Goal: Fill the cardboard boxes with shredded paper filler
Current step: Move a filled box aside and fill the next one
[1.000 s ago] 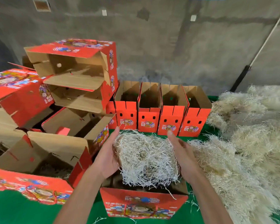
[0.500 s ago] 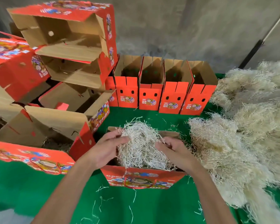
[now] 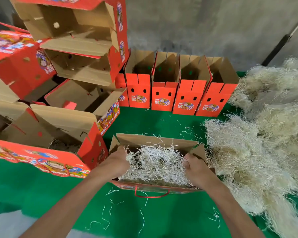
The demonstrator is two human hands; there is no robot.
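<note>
Open box (image 3: 155,140) sits on the green cloth (image 3: 144,122) right in front of the person, flaps up, w/ a wad of shredded paper (image 3: 155,162) inside, thin pale strips, tangled & springy, tufts poking above the rim. Both hands are down in it, prob. to press the wad flat & spread it wall to wall: left hand (image 3: 116,160) at the box's left end, right hand (image 3: 195,166) at its right end, fingers curled into the strips, gripping filler. Right of the box lies the big loose filler heap (image 3: 258,143), near for the next grab. Behind the box stands a row of upright red boxes (image 3: 177,93), no filler visible in them. Left of it, a pile of open boxes (image 3: 67,69), stacked.
</note>
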